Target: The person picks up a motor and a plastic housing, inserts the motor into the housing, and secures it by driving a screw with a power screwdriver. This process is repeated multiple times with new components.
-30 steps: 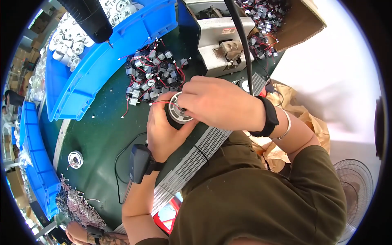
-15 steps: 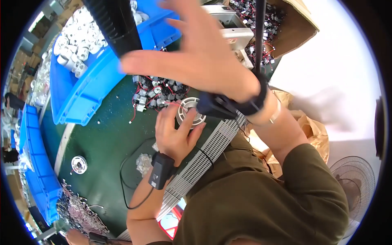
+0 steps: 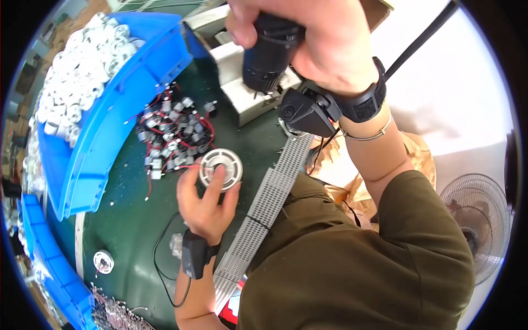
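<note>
Left hand (image 3: 206, 213): fingers bent around the near side of a white disc (image 3: 231, 164), one fingertip pressed at its slotted middle. From my end I cannot tell whether the disc rests on the green table (image 3: 129, 231) or is held just above it. A red lead shows at its left edge, near the fingers.

Right hand (image 3: 333, 47): closed around a black driver (image 3: 269, 55), up and to the right of the disc and well apart from it. The driver's nose points downward; behind it I see a pale metal machine (image 3: 242, 104).

Just beyond the disc, a heap of small motors (image 3: 179, 132) with red leads. Left of the heap, a blue bin (image 3: 104, 143) loaded with white parts (image 3: 82, 77).

Nearer left, I note a second disc (image 3: 103, 262) lying alone on the table, and below it a tangle of wires (image 3: 118, 314). A black box (image 3: 192, 253) is strapped at the left wrist, a camera (image 3: 305, 110) at the right. A perforated strip (image 3: 258, 212) runs along the table edge, by the person's lap. Far right, a fan (image 3: 476, 220).
</note>
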### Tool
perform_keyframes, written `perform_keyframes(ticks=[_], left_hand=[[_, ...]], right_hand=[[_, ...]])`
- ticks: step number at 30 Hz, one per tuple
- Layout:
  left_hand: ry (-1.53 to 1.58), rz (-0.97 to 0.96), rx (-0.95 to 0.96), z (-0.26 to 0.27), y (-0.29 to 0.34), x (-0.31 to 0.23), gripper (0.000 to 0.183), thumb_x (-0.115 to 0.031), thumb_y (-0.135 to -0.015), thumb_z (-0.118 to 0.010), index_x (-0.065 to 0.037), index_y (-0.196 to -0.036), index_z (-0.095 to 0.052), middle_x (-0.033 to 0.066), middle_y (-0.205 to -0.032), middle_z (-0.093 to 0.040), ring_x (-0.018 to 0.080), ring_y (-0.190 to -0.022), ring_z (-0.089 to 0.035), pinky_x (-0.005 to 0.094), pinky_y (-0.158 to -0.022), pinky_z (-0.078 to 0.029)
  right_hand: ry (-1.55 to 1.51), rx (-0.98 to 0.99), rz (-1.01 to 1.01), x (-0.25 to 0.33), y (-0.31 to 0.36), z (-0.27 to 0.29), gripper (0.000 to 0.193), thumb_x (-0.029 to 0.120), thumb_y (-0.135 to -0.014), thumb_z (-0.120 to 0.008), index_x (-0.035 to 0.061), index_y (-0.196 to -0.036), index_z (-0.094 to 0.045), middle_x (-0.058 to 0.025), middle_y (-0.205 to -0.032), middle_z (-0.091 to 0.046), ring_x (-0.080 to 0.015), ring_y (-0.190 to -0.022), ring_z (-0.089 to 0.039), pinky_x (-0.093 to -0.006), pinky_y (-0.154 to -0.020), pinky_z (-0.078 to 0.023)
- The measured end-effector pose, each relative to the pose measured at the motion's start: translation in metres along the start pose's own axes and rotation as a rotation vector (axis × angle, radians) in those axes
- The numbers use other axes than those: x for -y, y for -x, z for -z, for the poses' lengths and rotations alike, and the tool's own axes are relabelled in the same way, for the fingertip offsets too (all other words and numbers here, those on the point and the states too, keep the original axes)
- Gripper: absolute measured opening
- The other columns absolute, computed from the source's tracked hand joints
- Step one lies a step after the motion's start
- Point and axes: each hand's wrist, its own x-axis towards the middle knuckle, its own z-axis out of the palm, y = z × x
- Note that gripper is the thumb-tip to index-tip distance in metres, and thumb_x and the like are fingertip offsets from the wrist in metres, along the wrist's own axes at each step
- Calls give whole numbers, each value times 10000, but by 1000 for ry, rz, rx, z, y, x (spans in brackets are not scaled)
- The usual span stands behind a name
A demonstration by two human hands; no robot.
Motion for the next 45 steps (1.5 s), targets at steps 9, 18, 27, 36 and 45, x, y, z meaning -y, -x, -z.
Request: perform_keyframes(ticks=[9,18,27,36,45], left_hand=[[9,52,66,1,6,3,448,-68,-610,-760,-73,-1044,-651,211,-1153,-492,361,-1007,-541,403,-819,-467],[15,77,74,1,9,3,444,-84,-621,-765,-67,-1052,-657,214,-1185,-484,353,-1039,-526,393,-852,-455],[-18,28,89,4,5,5,456,-84,-598,-773,-64,-1038,-653,212,-1158,-519,353,-961,-543,411,-808,-457],[-59,-22,39,3,-1,4,444,-92,-579,-793,-81,-1001,-655,212,-1108,-562,362,-879,-565,411,-748,-478],[-75,-49,-17,1,-3,3,435,-121,-566,-809,-81,-971,-657,203,-1056,-588,357,-839,-581,423,-727,-484]], right_hand=[[270,-56,261,-45,22,54,509,-69,-701,-615,-44,-1181,-447,-61,-663,-593,-118,-545,-548,-242,-512,-441],[30,-200,70,-54,25,57,526,-73,-708,-614,-46,-1202,-437,-59,-670,-592,-113,-546,-547,-243,-510,-443],[254,-256,100,-60,29,52,450,-29,-702,-649,-51,-1125,-499,-34,-666,-586,-91,-556,-544,-232,-514,-431],[90,-223,-34,-40,40,36,548,-79,-702,-598,-61,-1217,-410,-79,-671,-587,-142,-558,-551,-257,-536,-436],[-50,19,190,-45,17,-27,130,-11,-710,-669,32,-698,-546,19,-642,-557,-51,-576,-512,-221,-516,-393]])
